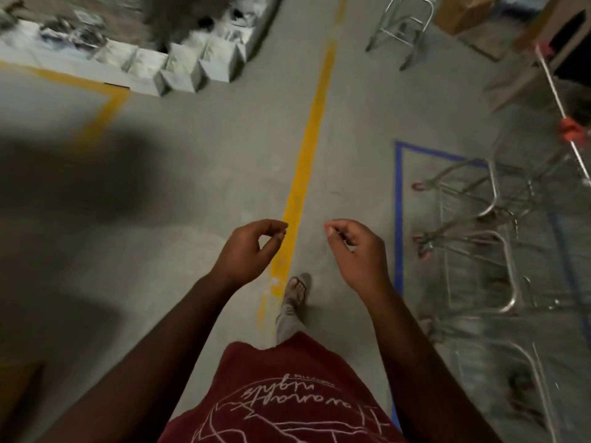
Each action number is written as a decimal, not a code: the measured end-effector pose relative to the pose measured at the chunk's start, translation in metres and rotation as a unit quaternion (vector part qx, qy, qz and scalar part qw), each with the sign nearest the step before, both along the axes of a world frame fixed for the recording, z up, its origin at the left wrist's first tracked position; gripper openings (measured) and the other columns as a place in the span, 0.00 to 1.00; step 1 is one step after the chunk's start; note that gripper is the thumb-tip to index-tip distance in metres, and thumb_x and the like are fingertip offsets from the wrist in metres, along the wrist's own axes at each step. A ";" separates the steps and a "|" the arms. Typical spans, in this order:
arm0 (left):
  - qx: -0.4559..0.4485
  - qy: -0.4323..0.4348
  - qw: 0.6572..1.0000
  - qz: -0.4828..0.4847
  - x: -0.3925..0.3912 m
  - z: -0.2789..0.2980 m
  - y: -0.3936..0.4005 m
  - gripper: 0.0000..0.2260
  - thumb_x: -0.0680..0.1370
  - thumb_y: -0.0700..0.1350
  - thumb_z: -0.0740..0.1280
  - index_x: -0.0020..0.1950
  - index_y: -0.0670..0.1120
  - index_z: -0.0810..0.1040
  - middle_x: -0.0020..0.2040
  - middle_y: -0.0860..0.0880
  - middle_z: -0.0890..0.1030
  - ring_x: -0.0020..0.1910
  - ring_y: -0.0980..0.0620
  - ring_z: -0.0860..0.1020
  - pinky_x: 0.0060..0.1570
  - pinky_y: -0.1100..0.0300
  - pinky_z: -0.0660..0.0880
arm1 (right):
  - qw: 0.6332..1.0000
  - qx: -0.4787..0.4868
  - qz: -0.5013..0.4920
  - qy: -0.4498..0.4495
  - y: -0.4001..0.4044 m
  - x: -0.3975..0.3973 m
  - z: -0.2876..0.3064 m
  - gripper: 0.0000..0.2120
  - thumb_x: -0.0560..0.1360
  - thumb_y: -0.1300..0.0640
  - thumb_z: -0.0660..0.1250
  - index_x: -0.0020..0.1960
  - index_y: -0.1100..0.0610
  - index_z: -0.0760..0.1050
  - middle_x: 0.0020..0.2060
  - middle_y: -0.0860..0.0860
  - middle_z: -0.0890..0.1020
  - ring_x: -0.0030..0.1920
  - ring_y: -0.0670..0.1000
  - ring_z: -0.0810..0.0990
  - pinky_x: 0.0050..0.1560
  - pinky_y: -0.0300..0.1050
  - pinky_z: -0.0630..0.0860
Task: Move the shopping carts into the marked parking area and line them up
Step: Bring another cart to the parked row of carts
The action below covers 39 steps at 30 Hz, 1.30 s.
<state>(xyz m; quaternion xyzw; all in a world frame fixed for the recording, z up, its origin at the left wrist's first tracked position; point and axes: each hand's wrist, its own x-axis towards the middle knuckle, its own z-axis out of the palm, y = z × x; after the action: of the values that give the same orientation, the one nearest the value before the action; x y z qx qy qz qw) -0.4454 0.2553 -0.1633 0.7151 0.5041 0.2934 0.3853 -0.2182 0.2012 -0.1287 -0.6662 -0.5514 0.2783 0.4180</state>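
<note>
Two bare hands hang in front of the body over a concrete floor (pixel 198 174), and neither holds anything. The left hand (pixel 248 251) is loosely curled, its grip half closed, thumb and forefinger tips near each other but apart. The right hand (pixel 356 251) is curled the same way, fingers bent in toward the thumb around nothing.

The carts (pixel 486 238) stand at the right, inside a rectangle of blue tape (pixel 398 212). They are nested and blurred; at least two frames show, with red wheels on the side nearest the hands, but the exact count cannot be told. Their right side is cut off by the picture edge. A long handle bar (pixel 558 103) with red clips runs diagonally above them.

One yellow line (pixel 311 145) runs up the floor between the hands; a second yellow line (pixel 96 100) makes a corner at the upper left. One metal frame (pixel 401 27) stands at the top, its upper part cut off. Grey boxes (pixel 179 67) sit in a row at the upper left, smeared by motion. One sandalled foot (pixel 297 289) steps beside the yellow line, below a dark red shirt (pixel 287 394).
</note>
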 end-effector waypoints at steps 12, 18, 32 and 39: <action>-0.002 0.037 0.999 0.004 0.068 0.023 0.295 0.10 0.83 0.47 0.69 0.63 0.50 0.84 0.58 0.58 0.85 0.56 0.64 0.82 0.58 0.71 0.74 | 0.994 -0.074 0.050 0.067 0.303 0.086 -0.004 0.09 0.82 0.55 0.72 0.52 0.40 0.83 0.49 0.36 0.86 0.50 0.41 0.84 0.51 0.39 0.80; -0.040 0.022 0.998 0.036 0.079 0.006 0.427 0.10 0.83 0.48 0.68 0.64 0.52 0.83 0.57 0.59 0.86 0.57 0.65 0.81 0.57 0.65 0.75 | 0.993 -0.083 0.076 0.039 0.455 0.108 -0.001 0.06 0.82 0.54 0.71 0.55 0.46 0.85 0.51 0.39 0.87 0.52 0.42 0.85 0.54 0.44 0.80; -0.027 0.013 0.998 -0.055 0.128 0.011 0.866 0.10 0.84 0.48 0.67 0.64 0.51 0.83 0.58 0.57 0.85 0.56 0.63 0.81 0.52 0.73 0.73 | 0.998 -0.060 0.012 -0.003 0.849 0.150 0.014 0.11 0.82 0.54 0.71 0.50 0.36 0.82 0.49 0.36 0.86 0.51 0.42 0.85 0.54 0.46 0.81; -0.030 -0.017 0.994 -0.102 0.206 0.014 1.053 0.09 0.83 0.46 0.69 0.62 0.51 0.84 0.56 0.59 0.85 0.55 0.64 0.82 0.59 0.63 0.78 | 0.998 -0.023 -0.059 0.002 1.002 0.214 0.007 0.14 0.81 0.56 0.72 0.51 0.35 0.81 0.49 0.37 0.86 0.50 0.42 0.85 0.51 0.41 0.80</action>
<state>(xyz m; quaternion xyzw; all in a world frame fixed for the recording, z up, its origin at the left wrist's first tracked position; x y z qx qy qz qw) -0.2397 1.3086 -0.1490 0.7460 0.4300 0.2497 0.4431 -0.0047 1.2032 -0.1215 -0.7064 -0.5037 0.2672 0.4193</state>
